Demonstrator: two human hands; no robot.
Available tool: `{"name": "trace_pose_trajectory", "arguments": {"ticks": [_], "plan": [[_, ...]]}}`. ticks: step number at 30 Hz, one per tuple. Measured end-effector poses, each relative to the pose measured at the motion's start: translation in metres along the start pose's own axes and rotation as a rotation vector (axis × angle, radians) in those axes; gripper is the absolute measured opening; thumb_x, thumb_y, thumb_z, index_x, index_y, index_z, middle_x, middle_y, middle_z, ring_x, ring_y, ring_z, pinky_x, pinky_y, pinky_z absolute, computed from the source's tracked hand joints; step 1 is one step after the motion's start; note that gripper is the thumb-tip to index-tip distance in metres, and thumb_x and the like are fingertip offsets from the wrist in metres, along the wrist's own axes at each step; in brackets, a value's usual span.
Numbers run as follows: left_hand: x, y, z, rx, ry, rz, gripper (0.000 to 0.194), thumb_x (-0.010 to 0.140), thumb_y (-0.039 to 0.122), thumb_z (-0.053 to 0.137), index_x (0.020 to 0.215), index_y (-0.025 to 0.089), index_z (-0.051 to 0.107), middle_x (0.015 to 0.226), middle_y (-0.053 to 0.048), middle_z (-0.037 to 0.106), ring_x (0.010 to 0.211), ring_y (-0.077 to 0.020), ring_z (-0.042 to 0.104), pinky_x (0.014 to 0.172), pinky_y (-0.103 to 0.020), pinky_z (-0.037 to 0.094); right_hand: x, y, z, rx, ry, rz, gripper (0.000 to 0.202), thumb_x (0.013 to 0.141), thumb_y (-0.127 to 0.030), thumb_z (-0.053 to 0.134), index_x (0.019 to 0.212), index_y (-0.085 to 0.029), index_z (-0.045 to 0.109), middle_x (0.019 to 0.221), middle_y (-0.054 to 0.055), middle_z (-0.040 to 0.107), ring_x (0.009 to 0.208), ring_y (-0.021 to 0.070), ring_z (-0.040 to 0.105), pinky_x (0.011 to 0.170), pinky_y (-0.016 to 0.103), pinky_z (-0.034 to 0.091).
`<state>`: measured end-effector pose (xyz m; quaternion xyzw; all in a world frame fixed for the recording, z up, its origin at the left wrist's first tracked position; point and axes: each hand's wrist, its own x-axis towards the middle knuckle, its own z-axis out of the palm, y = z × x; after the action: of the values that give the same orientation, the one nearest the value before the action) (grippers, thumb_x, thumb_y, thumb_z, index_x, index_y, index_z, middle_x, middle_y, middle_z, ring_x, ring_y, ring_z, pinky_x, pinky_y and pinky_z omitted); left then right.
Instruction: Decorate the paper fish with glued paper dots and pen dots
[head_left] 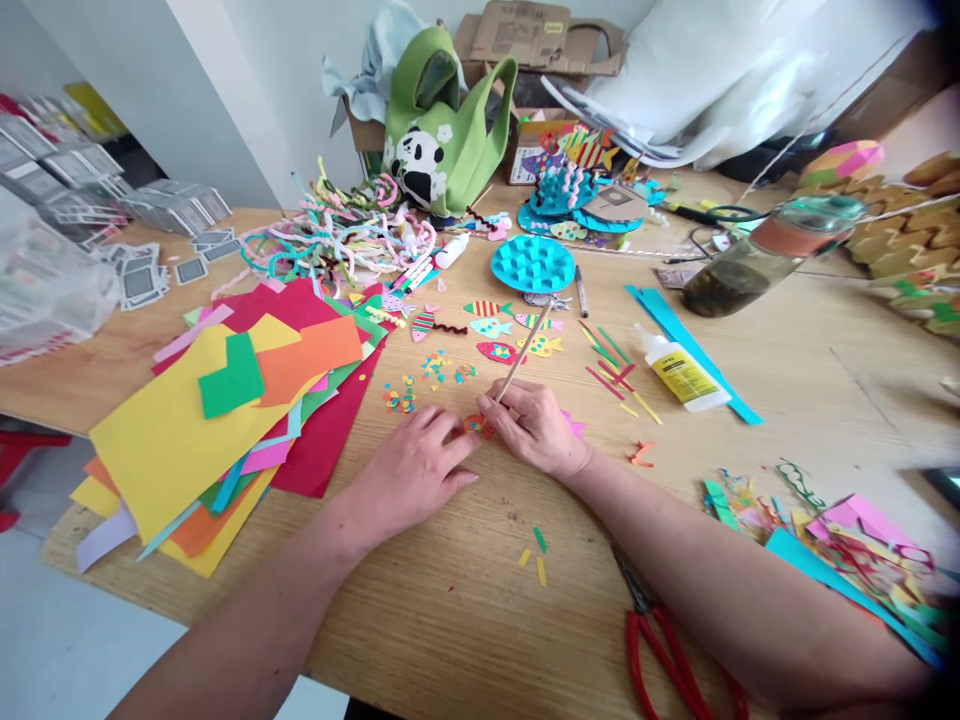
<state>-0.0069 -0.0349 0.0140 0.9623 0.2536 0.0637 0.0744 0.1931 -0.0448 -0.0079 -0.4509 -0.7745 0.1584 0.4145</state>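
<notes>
A thin wooden stick point(523, 352) is pinched in my right hand point(534, 425), slanting up and away, its lower end hidden by the fingers. My left hand point(420, 465) lies on the table with its fingers spread, the fingertips at a small orange paper fish point(475, 424) that is partly covered by both hands. Just beyond are several decorated paper fish, among them a red one point(498, 352) and a yellow one point(544, 346). Small coloured paper dots point(400, 395) lie beyond my left hand. A pink paper piece point(573, 424) shows beside my right hand.
Coloured paper sheets point(172, 440) are piled at the left. Red-handled scissors point(667, 660) lie partly under my right forearm. To the right are a glue bottle point(684, 372), thin paper strips point(619, 375), a drink bottle point(772, 255) and paper scraps point(862, 530). Pipe cleaners point(337, 235) are heaped behind.
</notes>
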Motion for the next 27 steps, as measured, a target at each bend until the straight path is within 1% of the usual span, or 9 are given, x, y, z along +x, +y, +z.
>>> {"name": "trace_pose_trajectory", "arguments": {"ticks": [8,13,20,23,27], "plan": [[0.0001,0.0034,0.0005,0.038,-0.022,-0.009,0.035,0.089,0.036,0.064,0.120,0.019,0.061,0.106,-0.009,0.057,0.104,-0.0266,0.050,0.092,-0.044,0.048,-0.0005,0.0013,0.0004,0.003,-0.002,0.002,0.034,0.098,-0.026,0.042,0.064,-0.020,0.046,0.060,0.000,0.051,0.055,0.0104,0.046,0.054,0.024,0.035],[0.0003,0.0055,0.0012,0.053,-0.035,-0.027,0.040,0.089,0.035,0.065,0.126,0.021,0.058,0.107,-0.008,0.057,0.103,-0.0264,0.050,0.092,-0.044,0.048,0.0001,0.0007,0.0001,-0.005,0.005,-0.011,0.034,0.097,-0.024,0.043,0.064,-0.020,0.045,0.059,0.000,0.049,0.054,0.0106,0.045,0.054,0.024,0.035],[0.0003,0.0076,0.0028,0.053,-0.022,-0.043,0.039,0.090,0.035,0.062,0.126,0.022,0.057,0.107,-0.008,0.057,0.103,-0.0261,0.051,0.091,-0.044,0.047,0.0004,0.0006,0.0001,0.001,-0.012,0.000,0.034,0.097,-0.025,0.043,0.064,-0.019,0.047,0.060,0.002,0.053,0.055,0.0110,0.046,0.055,0.025,0.036],[0.0003,0.0081,0.0031,0.042,-0.021,-0.047,0.038,0.091,0.034,0.062,0.126,0.021,0.057,0.109,-0.008,0.056,0.103,-0.0265,0.050,0.092,-0.045,0.047,0.0001,0.0010,-0.0003,0.014,-0.003,0.026,0.033,0.096,-0.025,0.043,0.064,-0.019,0.048,0.059,0.001,0.053,0.055,0.0109,0.047,0.055,0.025,0.036],[0.0008,0.0086,0.0025,0.029,-0.037,-0.058,0.038,0.092,0.034,0.061,0.127,0.020,0.057,0.111,-0.009,0.056,0.105,-0.0266,0.050,0.093,-0.045,0.047,-0.0005,0.0012,-0.0016,0.061,0.030,0.121,0.034,0.096,-0.028,0.044,0.064,-0.019,0.049,0.058,0.000,0.052,0.053,0.0101,0.046,0.054,0.024,0.035]]}}
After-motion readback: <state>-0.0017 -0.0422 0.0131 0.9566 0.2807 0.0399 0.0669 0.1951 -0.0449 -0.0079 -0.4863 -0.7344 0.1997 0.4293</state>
